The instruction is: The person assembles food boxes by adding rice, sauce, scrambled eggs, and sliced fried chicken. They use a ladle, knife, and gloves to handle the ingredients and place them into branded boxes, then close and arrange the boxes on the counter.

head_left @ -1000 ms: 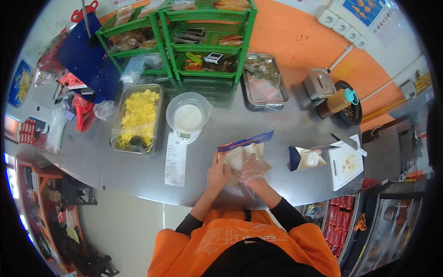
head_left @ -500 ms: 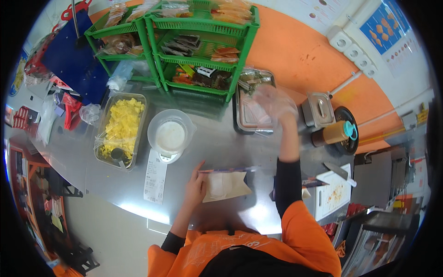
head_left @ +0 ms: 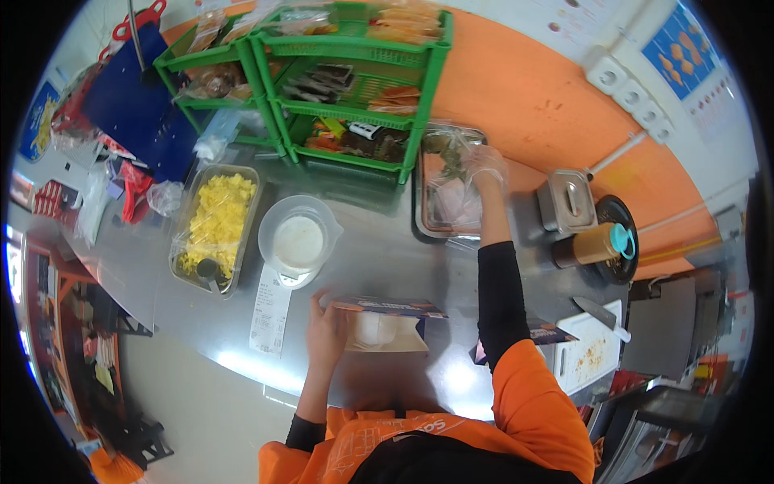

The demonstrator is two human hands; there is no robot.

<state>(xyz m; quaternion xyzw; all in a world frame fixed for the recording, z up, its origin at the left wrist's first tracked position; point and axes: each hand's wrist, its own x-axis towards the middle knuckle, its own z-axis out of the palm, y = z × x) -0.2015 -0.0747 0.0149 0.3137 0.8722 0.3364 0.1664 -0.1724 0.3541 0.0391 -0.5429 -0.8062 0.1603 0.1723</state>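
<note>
In the head view, the left hand [head_left: 327, 327] holds the left side of an open box [head_left: 391, 307] by the near edge of the shiny surface [head_left: 447, 278]. The gloved right hand [head_left: 485, 166] is over the tray [head_left: 420, 198]; I cannot tell if it grips anything

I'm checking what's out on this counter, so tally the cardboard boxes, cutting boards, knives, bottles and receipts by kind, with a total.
Cardboard boxes: 2 (one at the left hand, one partly behind the right sleeve)
Cutting board: 1
Knife: 1
Bottle: 1
Receipt: 1
Total: 6
</note>
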